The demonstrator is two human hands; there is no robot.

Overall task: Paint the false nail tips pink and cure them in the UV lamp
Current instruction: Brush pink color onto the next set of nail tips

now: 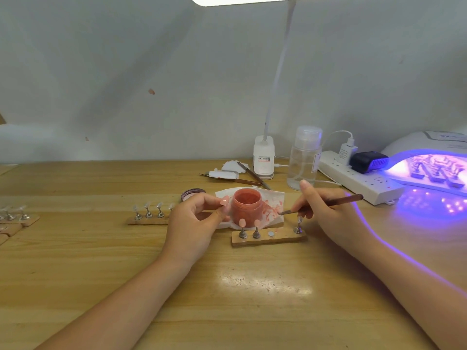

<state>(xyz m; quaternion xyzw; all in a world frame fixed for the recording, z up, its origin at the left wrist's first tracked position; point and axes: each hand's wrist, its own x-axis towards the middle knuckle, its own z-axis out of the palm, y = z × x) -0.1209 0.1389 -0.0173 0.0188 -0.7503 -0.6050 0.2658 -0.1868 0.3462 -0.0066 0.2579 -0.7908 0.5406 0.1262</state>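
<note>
left hand [199, 218]: pinches a pink tip [224, 200] beside the jar [247, 207], centre frame
right hand [326, 213]: grips brush [328, 203]
right edge: lit uv lamp [429, 157], power strip [358, 180]
left: clear tips on stands [149, 213]

A small nail-art workstation, set on a plain wooden desk [101, 274] against a bare grey wall [126, 72]. At two o'clock a lit UV lamp [429, 168] glows violet beside a power strip [358, 183]. At twelve stand a desk lamp [264, 157] and pump bottle [304, 157]; stands of nail tips [151, 213] sit at ten.
</note>
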